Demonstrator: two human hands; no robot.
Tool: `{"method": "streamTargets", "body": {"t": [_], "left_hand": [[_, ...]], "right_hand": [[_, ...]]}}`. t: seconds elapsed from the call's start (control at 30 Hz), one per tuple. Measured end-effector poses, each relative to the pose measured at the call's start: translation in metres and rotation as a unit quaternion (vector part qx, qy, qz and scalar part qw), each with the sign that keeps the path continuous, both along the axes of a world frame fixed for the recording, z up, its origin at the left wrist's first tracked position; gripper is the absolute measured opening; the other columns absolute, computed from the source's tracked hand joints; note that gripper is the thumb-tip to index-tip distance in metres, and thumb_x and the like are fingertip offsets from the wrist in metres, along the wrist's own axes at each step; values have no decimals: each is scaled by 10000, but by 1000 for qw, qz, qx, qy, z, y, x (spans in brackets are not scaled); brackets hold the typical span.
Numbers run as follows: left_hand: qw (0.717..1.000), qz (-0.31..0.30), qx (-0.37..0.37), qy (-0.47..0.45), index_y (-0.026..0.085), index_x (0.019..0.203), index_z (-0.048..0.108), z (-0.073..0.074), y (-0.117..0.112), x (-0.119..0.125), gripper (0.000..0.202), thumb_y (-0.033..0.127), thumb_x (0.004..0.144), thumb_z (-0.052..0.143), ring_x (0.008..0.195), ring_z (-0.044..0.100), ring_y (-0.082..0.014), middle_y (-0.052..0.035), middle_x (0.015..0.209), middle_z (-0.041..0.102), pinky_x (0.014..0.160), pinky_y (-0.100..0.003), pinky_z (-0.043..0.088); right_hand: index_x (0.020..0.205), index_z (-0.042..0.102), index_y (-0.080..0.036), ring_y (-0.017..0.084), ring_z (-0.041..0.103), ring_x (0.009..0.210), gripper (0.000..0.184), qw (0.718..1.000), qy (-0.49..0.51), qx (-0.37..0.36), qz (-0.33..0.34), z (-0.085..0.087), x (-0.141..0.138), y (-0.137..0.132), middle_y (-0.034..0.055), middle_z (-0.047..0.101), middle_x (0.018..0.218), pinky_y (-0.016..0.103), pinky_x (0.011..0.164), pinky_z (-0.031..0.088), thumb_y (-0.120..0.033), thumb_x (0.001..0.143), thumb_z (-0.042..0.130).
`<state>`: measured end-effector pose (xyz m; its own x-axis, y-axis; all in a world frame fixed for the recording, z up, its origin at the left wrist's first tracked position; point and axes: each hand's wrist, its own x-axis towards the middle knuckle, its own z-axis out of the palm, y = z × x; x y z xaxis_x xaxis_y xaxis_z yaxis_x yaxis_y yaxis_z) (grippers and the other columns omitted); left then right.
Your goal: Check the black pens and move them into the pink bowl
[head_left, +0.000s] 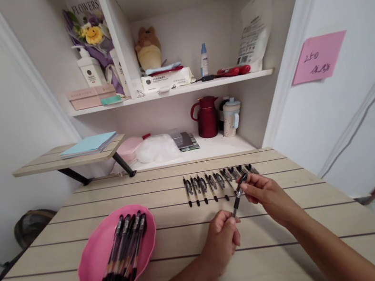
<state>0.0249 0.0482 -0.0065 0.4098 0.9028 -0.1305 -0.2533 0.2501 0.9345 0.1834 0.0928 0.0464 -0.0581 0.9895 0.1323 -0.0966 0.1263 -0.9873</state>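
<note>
A black gel pen (237, 197) is held slantwise between my two hands, above the table. My left hand (222, 236) is closed around its lower end and hides the tip there. The fingers of my right hand (264, 192) pinch the upper end, where a black cap with a clip shows. Just beyond my hands, several similar pens (213, 188) lie side by side in a row, with small dark pieces between some of them. My right hand partly covers the right part of that row. To the left, a pink scalloped bowl (90, 266) contains several capped pens (126, 248).
The slatted wooden table (182, 277) reaches back to white shelving. At its back left stands a small raised shelf (49, 160) with blue paper (88, 144). A red jug (207, 117) and a pale tumbler (232, 117) occupy the lower shelf behind.
</note>
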Motion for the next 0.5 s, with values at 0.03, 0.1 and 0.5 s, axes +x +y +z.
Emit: {"method": "streamTargets", "body": {"t": [0.03, 0.1, 0.5], "left_hand": [[1000, 1, -1, -1, 172, 852, 438, 0, 0, 0, 243, 403, 780, 458, 312, 171, -18, 93, 439, 401, 342, -174, 73], [1000, 4, -3, -4, 173, 854, 434, 1, 0, 0, 258, 415, 772, 469, 313, 169, -16, 94, 445, 403, 341, -172, 73], [1000, 26, -1, -3, 177, 827, 428, 2, -2, 0, 264, 428, 763, 477, 304, 183, -15, 98, 437, 403, 344, -170, 99]], "right_hand": [[770, 576, -178, 76, 350, 468, 252, 1000, -9, -6, 14, -1, -1, -1, -44, 427, 540, 218, 433, 270, -391, 670, 667], [746, 574, -176, 74, 343, 471, 264, 999, -18, -15, 35, -4, -5, -2, -51, 407, 533, 217, 439, 282, -405, 659, 673], [831, 604, -188, 88, 385, 496, 306, 994, -35, -48, 90, -14, -13, -8, -53, 418, 549, 227, 481, 316, -430, 655, 667]]}}
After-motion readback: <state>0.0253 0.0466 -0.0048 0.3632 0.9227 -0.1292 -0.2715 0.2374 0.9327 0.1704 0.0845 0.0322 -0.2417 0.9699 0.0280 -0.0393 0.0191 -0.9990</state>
